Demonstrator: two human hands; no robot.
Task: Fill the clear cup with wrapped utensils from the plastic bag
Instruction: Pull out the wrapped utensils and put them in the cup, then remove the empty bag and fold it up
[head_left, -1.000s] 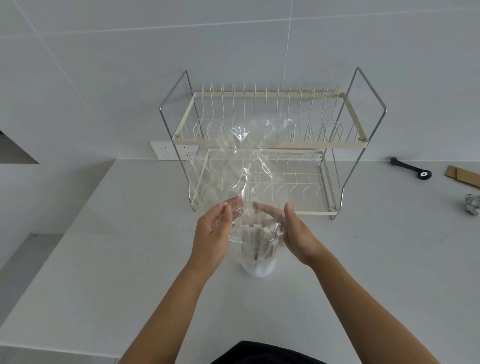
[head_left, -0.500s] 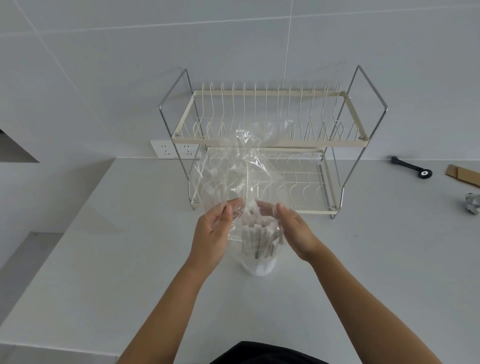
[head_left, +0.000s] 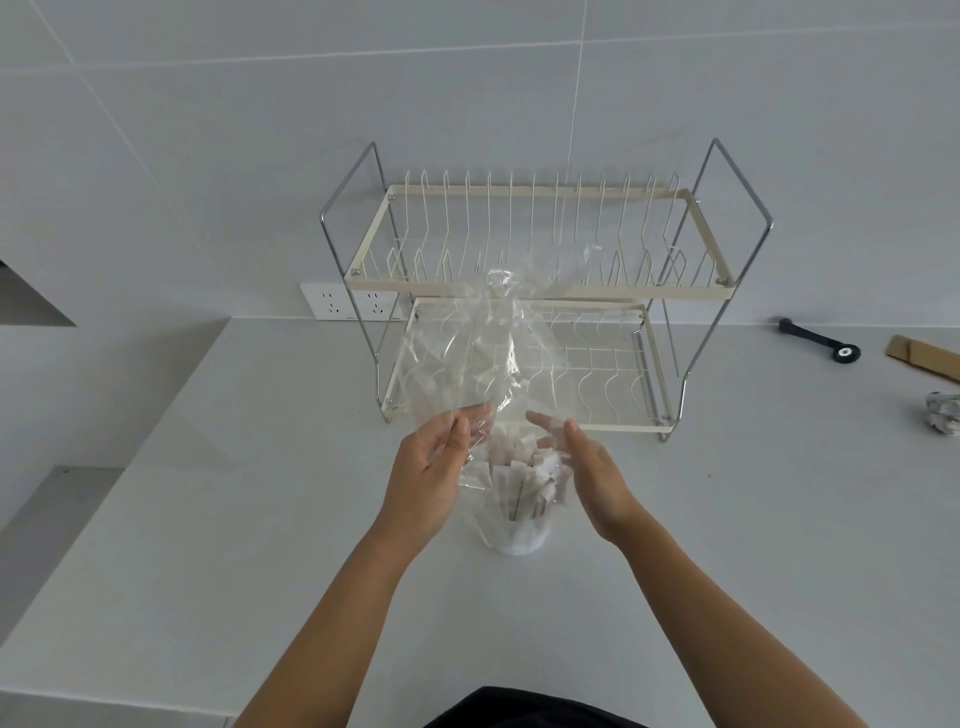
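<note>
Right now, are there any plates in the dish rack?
No, both tiers of the dish rack hold only bare wire slots, with the plastic bag hanging in front of it.

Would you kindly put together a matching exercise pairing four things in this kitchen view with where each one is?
Things:
1. clear cup
2. plastic bag
3. dish rack
4. black tool

Places:
A. far right of the counter
B. against the wall, behind the hands
C. held up over the cup
D. on the counter between the two hands, holding wrapped utensils

Pairs: 1-D, 2-C, 3-B, 4-A
</note>
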